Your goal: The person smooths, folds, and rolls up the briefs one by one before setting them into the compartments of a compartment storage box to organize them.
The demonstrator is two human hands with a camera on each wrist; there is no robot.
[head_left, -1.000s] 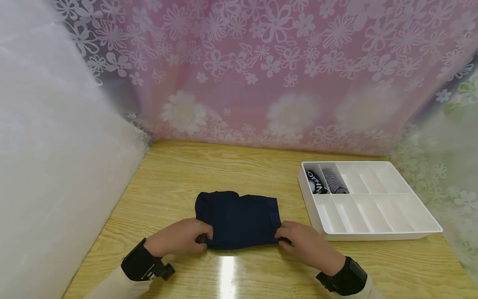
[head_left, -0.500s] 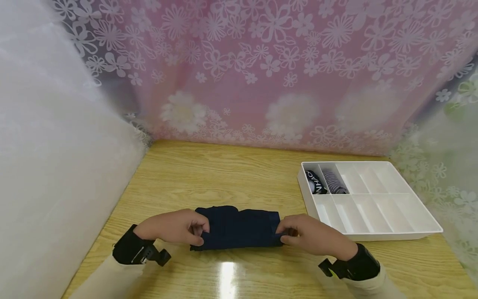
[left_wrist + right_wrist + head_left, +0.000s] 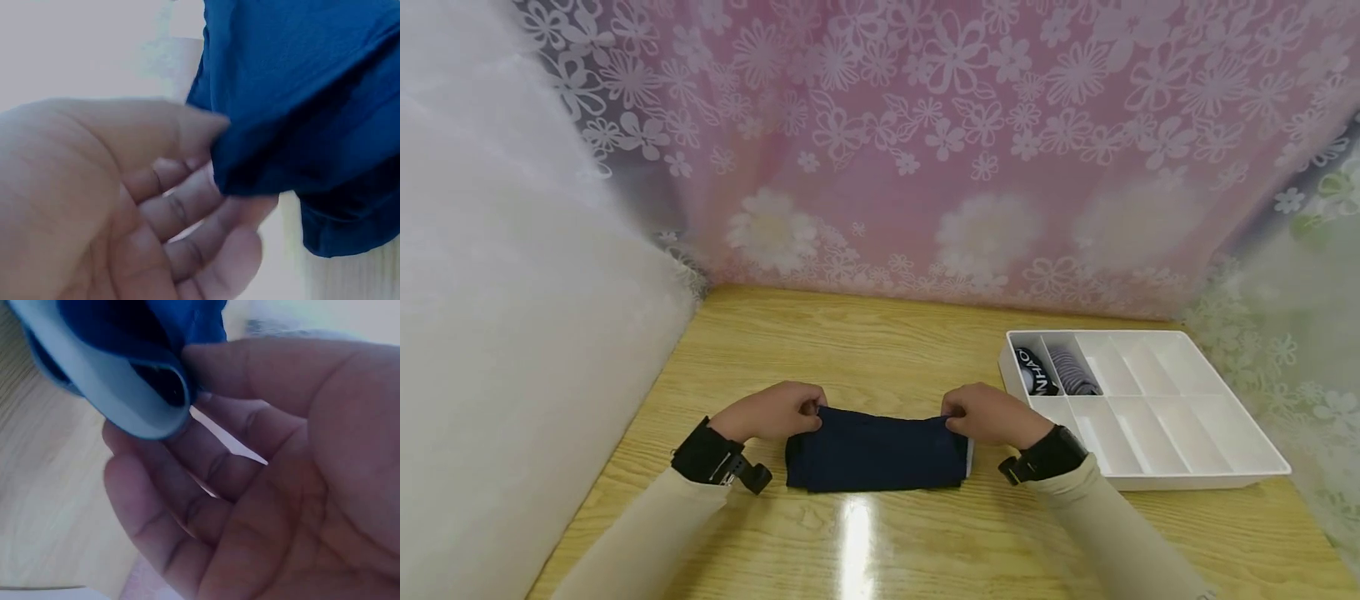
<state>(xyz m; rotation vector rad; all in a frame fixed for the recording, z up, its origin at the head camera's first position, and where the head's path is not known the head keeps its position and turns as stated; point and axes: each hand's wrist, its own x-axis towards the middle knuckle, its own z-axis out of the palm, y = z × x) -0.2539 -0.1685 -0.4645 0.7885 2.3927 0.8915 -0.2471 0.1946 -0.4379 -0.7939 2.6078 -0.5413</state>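
Observation:
Navy boxer briefs [image 3: 880,454] lie folded into a wide strip on the wooden table, their far edge lifted between my two hands. My left hand [image 3: 781,410] pinches the far left corner between thumb and fingers. At the far right corner my right hand [image 3: 988,413] pinches the cloth the same way. In the right wrist view the pale inner side of the waistband [image 3: 134,403] shows as a folded loop by the thumb. The left wrist view has the navy cloth [image 3: 294,81] hanging from the thumb and fingers.
A white divided tray [image 3: 1165,482] stands on the table [image 3: 820,333] at the right, near my right hand. Two of its back left compartments hold a black rolled piece with white letters [image 3: 1036,373] and a grey striped roll [image 3: 1073,371]. Curtains hang round the table.
Both hands have moved away from me, carrying the near edge of the boxer briefs up and over to the far side. The strip is now folded narrower. The tray stays put.

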